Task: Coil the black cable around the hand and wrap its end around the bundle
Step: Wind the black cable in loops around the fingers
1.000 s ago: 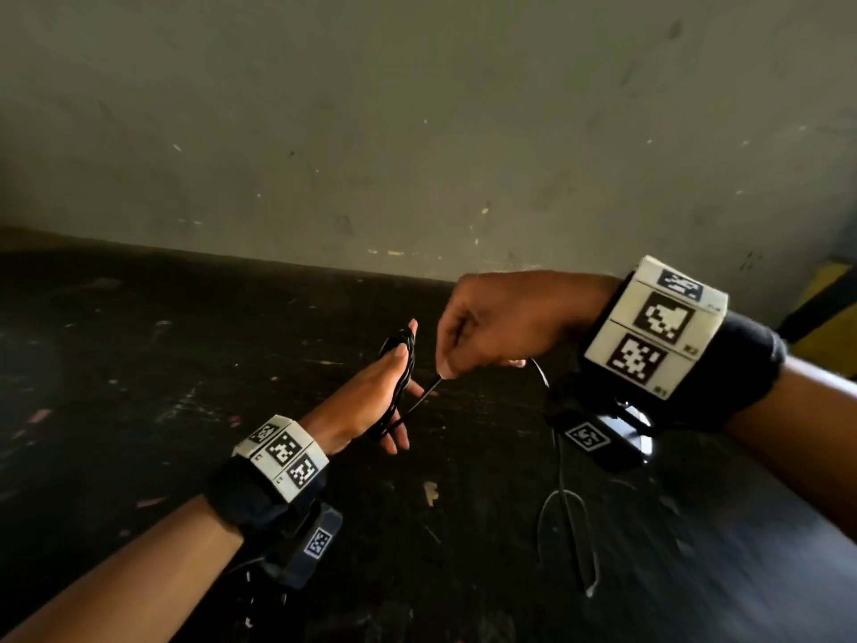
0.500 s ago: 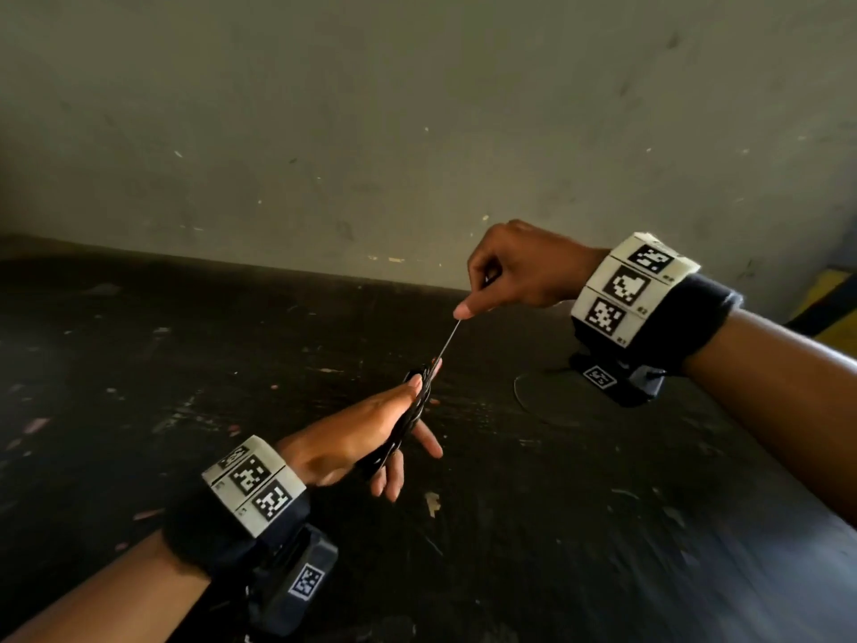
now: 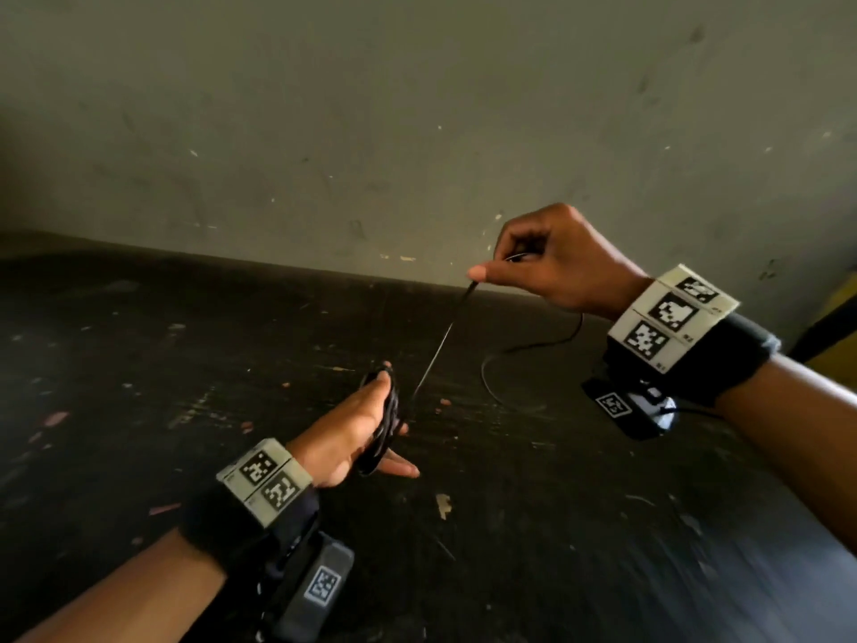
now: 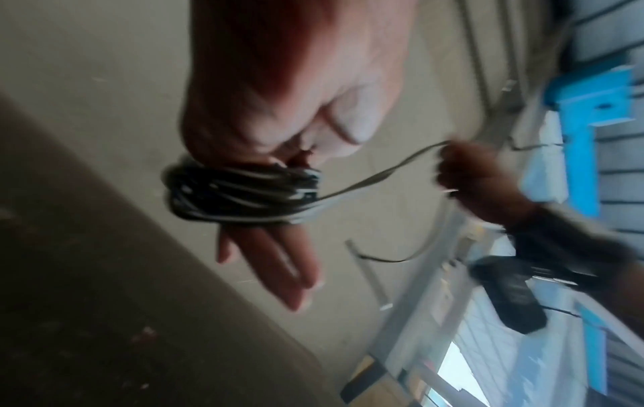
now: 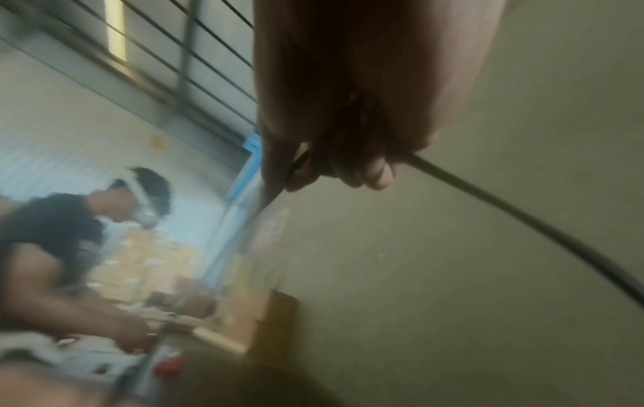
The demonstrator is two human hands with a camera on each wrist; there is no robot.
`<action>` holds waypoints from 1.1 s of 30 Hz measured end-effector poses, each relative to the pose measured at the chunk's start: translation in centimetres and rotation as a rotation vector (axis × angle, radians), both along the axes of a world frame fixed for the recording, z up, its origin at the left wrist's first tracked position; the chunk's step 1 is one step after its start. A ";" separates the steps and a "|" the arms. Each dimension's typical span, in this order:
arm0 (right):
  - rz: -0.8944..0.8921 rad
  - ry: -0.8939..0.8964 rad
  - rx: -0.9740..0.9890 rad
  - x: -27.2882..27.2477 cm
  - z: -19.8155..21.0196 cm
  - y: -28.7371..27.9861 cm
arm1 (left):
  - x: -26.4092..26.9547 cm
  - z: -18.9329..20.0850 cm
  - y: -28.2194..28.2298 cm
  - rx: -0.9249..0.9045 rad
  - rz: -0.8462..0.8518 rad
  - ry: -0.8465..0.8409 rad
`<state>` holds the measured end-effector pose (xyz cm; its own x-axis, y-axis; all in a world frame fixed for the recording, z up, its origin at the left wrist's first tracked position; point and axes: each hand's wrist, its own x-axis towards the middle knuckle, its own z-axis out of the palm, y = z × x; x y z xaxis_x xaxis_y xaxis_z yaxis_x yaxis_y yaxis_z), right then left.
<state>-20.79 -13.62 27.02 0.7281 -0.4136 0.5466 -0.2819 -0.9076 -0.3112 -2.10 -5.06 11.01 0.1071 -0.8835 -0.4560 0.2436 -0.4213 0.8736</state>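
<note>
While the head view shows the left hand (image 3: 352, 429) held flat with fingers straight and together, I note the black cable (image 3: 443, 341) coiled round it in several turns, one strand running taut up to the right hand (image 3: 552, 257), which pinches it between thumb and forefinger; slack trails onto the dark table (image 3: 185, 364). Left wrist view: the bundle (image 4: 240, 192) sits across the fingers near the knuckles. Right wrist view: curled fingers (image 5: 376, 170) clamp the strand. I judge the cable thin, light and limp, liable to spring loose; best held close to the bundle.
</note>
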 end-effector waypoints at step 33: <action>-0.216 -0.006 -0.006 -0.1 -8.8 -3.9 | -2.0 6.3 4.7 -0.421 -0.487 0.237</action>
